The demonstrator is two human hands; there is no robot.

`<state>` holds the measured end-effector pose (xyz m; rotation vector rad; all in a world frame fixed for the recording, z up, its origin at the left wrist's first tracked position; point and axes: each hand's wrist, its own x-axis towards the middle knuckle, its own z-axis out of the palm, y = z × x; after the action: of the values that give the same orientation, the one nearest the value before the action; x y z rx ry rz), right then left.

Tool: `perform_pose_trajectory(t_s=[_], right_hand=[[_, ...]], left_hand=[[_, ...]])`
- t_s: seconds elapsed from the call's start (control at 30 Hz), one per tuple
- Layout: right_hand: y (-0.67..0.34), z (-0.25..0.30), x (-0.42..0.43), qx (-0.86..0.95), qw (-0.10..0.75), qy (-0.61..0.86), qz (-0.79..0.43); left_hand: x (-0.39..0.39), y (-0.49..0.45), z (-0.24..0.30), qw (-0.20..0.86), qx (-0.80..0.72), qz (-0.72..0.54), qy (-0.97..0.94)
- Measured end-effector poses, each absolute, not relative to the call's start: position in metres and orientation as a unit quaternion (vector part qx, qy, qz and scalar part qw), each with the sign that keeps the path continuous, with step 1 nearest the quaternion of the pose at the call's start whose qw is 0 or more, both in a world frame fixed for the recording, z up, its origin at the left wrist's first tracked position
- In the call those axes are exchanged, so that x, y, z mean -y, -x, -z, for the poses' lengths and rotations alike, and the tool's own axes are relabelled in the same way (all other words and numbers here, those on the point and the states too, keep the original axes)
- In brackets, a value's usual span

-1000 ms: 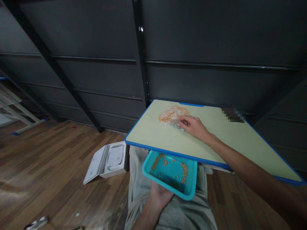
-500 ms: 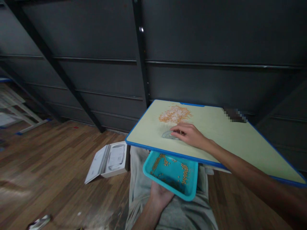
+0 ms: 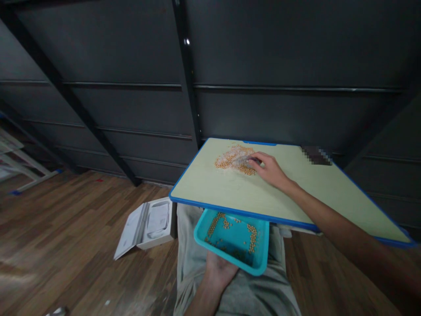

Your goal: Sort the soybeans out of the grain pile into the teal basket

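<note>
My right hand [image 3: 269,170] pinches a clear, half-round protractor [image 3: 242,160], blurred, at the pile of soybeans [image 3: 223,163] and white grains on the table. Whether the white bits are rice or something else is too small to tell. Below the table's front edge, my left hand [image 3: 219,268] supports a turquoise tray [image 3: 198,237] from underneath, its fingers mostly hidden by the tray. Soybeans lie in the tray along its left and right sides, with a few strewn between.
The pale yellow table [image 3: 197,188] has a raised blue rim. A dark, pixelated flat object [image 3: 317,156] lies at its back right. An opened white box [image 3: 156,224] sits on the wooden floor [image 3: 82,228] at left. Behind the table stands a dark panelled wall [image 3: 131,44].
My right hand has moved the protractor away from me, from the bare tabletop up into the pile. The tray stays under the table edge in my left hand. The view has shifted slightly.
</note>
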<state>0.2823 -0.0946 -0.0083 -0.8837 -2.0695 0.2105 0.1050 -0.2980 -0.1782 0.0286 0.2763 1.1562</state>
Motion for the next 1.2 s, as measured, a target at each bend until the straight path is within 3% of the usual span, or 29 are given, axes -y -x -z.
perform_pose_trajectory(t_s=[0.63, 1.2], right_hand=[[-0.309, 0.014, 0.074, 0.826, 0.396, 0.396, -0.065], [-0.304, 0.025, 0.072, 0.818, 0.381, 0.407, -0.141]], left_hand=[[0.297, -0.1, 0.169, 0.831, -0.155, -0.534, -0.009], [0.295, -0.102, 0.176, 0.828, -0.157, -0.538, -0.013]])
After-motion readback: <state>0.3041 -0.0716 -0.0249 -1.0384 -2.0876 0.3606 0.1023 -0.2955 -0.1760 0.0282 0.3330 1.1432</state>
